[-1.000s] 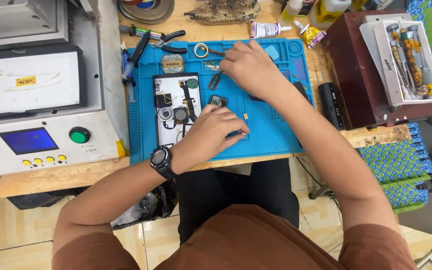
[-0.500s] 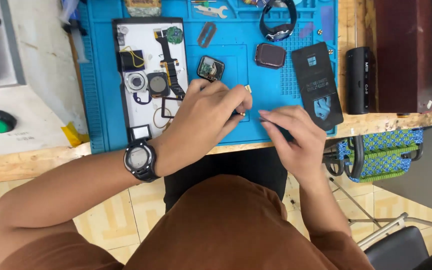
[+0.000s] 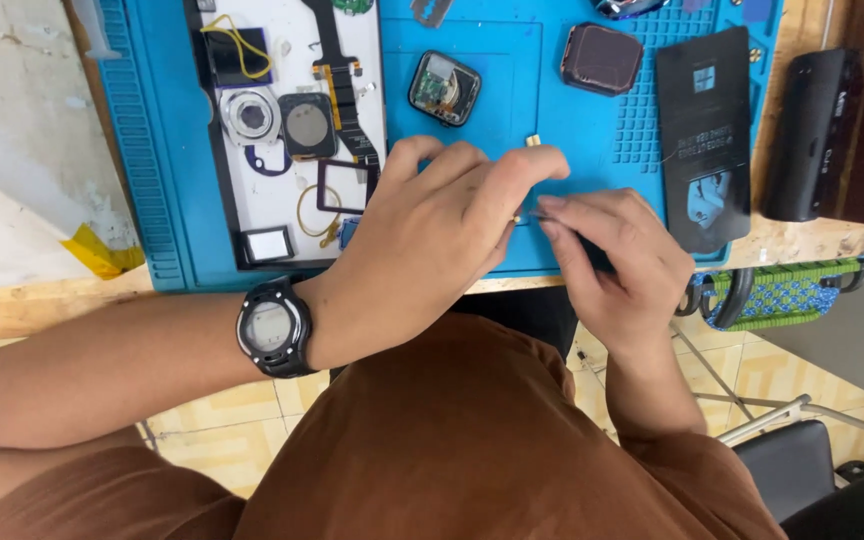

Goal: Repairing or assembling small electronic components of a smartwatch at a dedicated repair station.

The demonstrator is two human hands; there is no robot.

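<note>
While the opened smartwatch case point(image 3: 444, 87) lies gutted on the blue mat point(image 3: 167, 200), left hand point(image 3: 432, 235) and right hand point(image 3: 617, 260) pinch a tiny part beside it; removed parts fill the white tray point(image 3: 282, 215); reassembly outstanding.

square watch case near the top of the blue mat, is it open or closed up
Open. The square watch case lies on the blue mat with no screen over it, so its green and metal insides show inside the dark frame.

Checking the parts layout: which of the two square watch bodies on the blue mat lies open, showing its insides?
The left one, just above the left hand; circuitry shows inside it. The dark one to its right shows only a plain face.
</note>
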